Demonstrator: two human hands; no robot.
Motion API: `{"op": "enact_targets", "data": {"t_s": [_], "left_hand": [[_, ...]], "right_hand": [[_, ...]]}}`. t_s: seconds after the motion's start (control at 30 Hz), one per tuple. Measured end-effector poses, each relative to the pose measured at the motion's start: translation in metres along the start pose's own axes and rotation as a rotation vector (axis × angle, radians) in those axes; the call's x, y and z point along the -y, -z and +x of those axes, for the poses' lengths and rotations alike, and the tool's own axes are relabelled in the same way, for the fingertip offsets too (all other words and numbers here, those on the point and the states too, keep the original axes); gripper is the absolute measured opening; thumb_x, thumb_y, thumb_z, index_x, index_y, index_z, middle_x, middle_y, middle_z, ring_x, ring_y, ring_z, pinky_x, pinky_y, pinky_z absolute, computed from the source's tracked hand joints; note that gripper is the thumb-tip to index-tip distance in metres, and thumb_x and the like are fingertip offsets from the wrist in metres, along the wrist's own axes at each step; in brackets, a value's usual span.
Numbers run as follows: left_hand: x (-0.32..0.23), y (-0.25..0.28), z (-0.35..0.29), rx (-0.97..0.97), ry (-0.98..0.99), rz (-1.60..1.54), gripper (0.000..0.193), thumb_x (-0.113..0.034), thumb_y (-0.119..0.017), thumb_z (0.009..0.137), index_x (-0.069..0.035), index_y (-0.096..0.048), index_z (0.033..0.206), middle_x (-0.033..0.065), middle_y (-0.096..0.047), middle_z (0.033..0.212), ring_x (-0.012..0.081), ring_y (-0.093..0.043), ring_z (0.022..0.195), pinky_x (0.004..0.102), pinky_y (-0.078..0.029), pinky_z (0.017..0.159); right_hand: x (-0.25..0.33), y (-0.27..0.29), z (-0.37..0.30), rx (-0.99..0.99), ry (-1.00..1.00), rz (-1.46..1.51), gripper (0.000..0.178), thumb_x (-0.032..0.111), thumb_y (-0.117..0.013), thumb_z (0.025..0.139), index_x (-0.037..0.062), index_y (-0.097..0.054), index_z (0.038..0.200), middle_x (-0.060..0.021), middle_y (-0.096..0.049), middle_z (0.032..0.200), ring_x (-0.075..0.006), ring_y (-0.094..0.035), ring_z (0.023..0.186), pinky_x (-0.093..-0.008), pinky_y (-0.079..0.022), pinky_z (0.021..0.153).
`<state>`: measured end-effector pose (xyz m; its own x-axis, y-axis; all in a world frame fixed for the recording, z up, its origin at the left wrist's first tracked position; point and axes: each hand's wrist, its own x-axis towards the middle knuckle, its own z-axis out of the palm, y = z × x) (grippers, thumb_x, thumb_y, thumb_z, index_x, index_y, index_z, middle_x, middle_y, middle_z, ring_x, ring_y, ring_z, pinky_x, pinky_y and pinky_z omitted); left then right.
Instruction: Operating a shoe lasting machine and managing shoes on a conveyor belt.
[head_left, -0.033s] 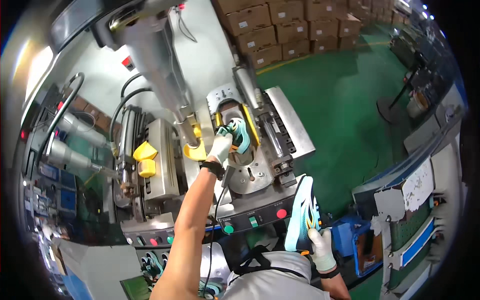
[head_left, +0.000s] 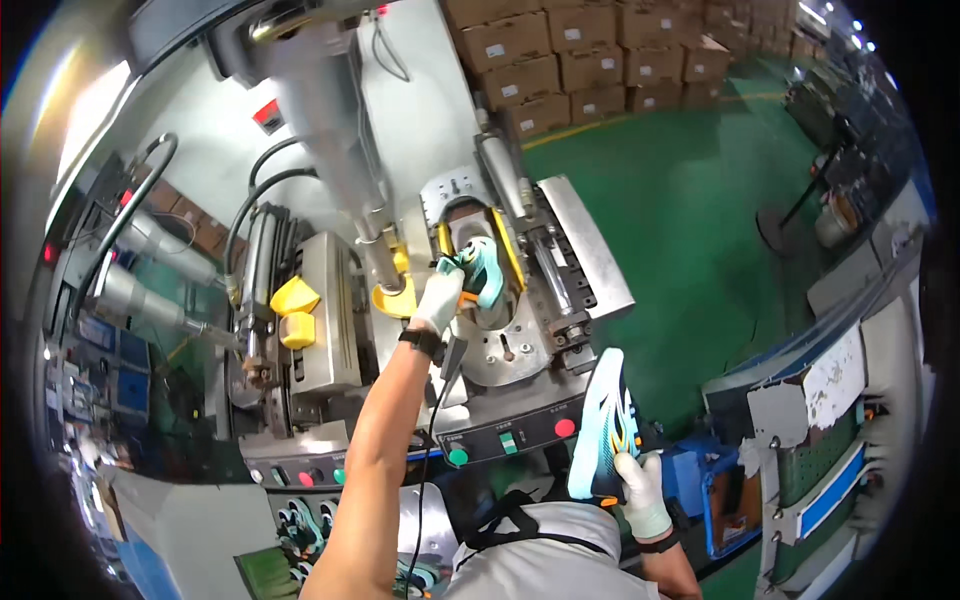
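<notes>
My left hand [head_left: 438, 298], in a white glove, reaches into the pressing machine [head_left: 508, 357]. Its fingers are closed on the collar of a light-blue and black sneaker [head_left: 486, 274], which lies in the machine's cradle between yellow side pads. Part of that shoe is hidden by the glove. At my right side, my right hand [head_left: 643, 492], also gloved in white, grips a second sneaker [head_left: 598, 430] near its heel end. This one is held toe away from me, its pale blue sole turned to the left. A dark band circles each wrist.
Buttons line the front control panel [head_left: 508, 443]. Left of the cradle are a yellow curved pad [head_left: 395, 300] on a metal cylinder and another station with yellow blocks [head_left: 297, 328]. More sneakers [head_left: 300, 525] sit lower left. Cartons [head_left: 560, 70] are stacked behind; a blue crate [head_left: 715, 500] stands right.
The view has shifted slightly, so the machine appears a little farther right. Both hands keep their grip on the two sneakers.
</notes>
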<state>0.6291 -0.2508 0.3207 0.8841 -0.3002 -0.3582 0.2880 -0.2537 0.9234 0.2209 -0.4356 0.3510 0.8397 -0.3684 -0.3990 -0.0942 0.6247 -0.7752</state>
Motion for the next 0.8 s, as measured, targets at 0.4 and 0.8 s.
{"op": "enact_targets", "data": {"t_s": [0.4, 0.8], "left_hand": [[0.101, 0.087, -0.385, -0.218, 0.04, 0.142, 0.022, -0.018, -0.053, 0.099, 0.0, -0.057, 0.112, 0.0097, -0.058, 0.091, 0.0156, -0.057, 0.08, 0.0301, -0.048, 0.071], [0.407, 0.036, -0.534, -1.07, 0.426, 0.202, 0.046, -0.013, -0.054, 0.093, 0.008, -0.042, 0.132, 0.0256, -0.058, 0.116, 0.039, -0.056, 0.11, 0.0418, -0.043, 0.098]], "right_hand": [[-0.027, -0.201, 0.36, 0.189, 0.268, -1.119, 0.039, 0.025, -0.074, 0.084, -0.0008, -0.064, 0.112, -0.0127, -0.071, 0.102, -0.0238, -0.069, 0.09, -0.0393, -0.053, 0.082], [-0.083, -0.23, 0.405, 0.146, 0.202, -1.529, 0.048, 0.04, -0.072, 0.076, -0.0044, -0.071, 0.095, -0.0255, -0.071, 0.094, -0.0367, -0.072, 0.087, -0.0428, -0.055, 0.077]]}}
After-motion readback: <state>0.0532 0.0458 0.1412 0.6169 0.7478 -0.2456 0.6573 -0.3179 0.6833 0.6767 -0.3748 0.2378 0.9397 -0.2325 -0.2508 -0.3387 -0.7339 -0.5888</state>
